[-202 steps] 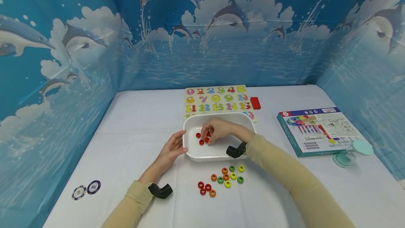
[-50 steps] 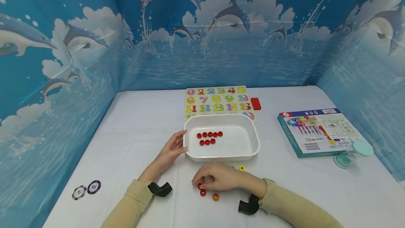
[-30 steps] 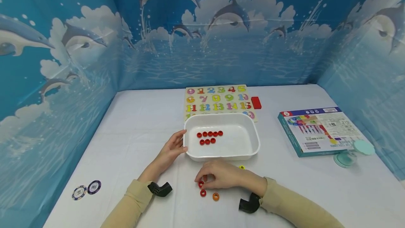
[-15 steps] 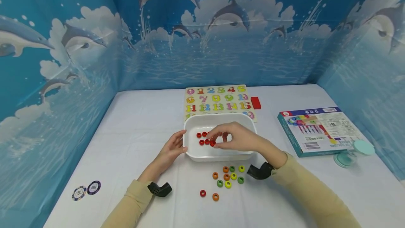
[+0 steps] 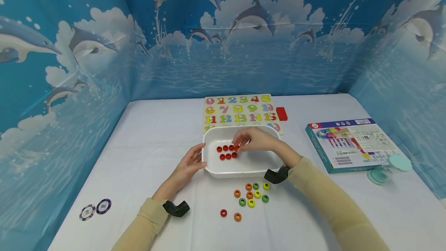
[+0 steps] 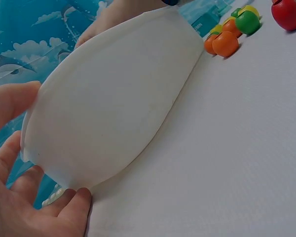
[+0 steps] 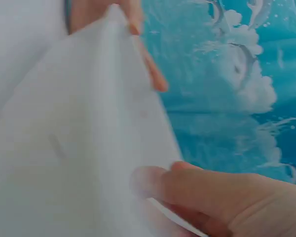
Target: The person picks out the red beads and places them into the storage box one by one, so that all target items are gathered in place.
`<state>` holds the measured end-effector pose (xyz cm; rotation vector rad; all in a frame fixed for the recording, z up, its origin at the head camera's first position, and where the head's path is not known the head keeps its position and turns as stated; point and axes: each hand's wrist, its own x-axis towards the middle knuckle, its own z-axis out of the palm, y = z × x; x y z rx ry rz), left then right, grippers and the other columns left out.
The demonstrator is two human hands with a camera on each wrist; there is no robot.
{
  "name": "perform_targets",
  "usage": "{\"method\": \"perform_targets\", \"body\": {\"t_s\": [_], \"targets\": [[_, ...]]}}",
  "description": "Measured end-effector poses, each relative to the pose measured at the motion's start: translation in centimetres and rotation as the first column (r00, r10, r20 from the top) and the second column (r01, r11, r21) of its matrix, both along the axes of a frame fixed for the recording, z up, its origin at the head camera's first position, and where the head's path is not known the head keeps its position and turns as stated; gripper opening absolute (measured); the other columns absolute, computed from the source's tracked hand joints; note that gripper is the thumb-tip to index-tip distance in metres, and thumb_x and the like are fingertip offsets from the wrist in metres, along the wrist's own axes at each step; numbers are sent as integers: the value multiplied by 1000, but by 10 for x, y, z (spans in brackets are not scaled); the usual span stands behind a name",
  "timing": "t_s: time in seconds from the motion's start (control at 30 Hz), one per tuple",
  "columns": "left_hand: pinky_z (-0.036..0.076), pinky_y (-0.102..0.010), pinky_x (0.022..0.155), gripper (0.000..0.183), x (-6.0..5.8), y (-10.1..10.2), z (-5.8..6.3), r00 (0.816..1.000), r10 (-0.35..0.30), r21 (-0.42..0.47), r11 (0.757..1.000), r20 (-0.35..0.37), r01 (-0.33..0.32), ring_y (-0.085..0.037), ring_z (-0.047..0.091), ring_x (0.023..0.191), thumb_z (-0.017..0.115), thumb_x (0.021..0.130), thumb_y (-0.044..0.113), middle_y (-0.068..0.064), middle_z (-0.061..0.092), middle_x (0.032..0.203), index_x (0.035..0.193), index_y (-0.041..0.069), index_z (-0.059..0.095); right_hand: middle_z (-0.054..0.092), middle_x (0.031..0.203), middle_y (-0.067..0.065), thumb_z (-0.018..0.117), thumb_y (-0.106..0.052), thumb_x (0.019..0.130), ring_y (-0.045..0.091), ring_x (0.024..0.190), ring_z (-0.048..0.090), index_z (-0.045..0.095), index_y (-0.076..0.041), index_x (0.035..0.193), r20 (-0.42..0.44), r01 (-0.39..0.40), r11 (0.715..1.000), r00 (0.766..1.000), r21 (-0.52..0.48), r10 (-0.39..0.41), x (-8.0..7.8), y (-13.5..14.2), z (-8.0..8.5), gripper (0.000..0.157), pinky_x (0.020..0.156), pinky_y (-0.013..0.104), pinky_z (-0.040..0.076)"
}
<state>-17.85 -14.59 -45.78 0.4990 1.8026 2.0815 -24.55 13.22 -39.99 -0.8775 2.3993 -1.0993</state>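
Note:
In the head view the white plastic tray (image 5: pixel 258 162) stands mid-table with two rows of red beads (image 5: pixel 225 148) inside. My left hand (image 5: pixel 189 160) holds the tray's left end, its thumb at the rim. In the left wrist view the fingers of that hand (image 6: pixel 22 192) spread against the tray wall (image 6: pixel 108 103). Over the tray's inside, my right hand (image 5: pixel 256 139) pinches a red bead at the right part of the rows. Its fingers cover part of the upper row. The right wrist view is blurred; the tray wall hides the fingertips there.
Orange, green and yellow beads (image 5: pixel 249 195) lie in front of the tray, with one red bead (image 5: pixel 223 213) nearer. Behind are a number board (image 5: pixel 237 108) and a red block (image 5: pixel 282 114). A toy box (image 5: pixel 352 142), a mint-lidded jar (image 5: pixel 379 175) and two poker chips (image 5: pixel 103 206) flank the tray.
My right hand has taken a red bead from the table into the tray, then shifted slightly farther back. More red beads stand in rows than earlier. The left hand has stayed on the tray.

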Motion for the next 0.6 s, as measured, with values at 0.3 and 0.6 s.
{"method": "perform_targets", "body": {"t_s": [0.3,0.6], "targets": [[22,-36,104,62,3,1,7,1000,-1,-24,1000,13,1,-22,15,132,52,87,-2,-6,16,147,139,7,21,64,84,-5,72,-13,75,9,75,58,66,-14,93,-23,75,990,997,123,-73,1,0,-26,18,72,24,48],[22,-35,105,62,4,1,8,1000,4,-33,999,14,-4,-21,16,132,54,86,2,-4,17,146,139,8,22,64,91,-4,69,-13,77,8,79,56,66,-14,98,-71,34,993,997,112,-26,3,4,-21,21,73,24,48]]}}
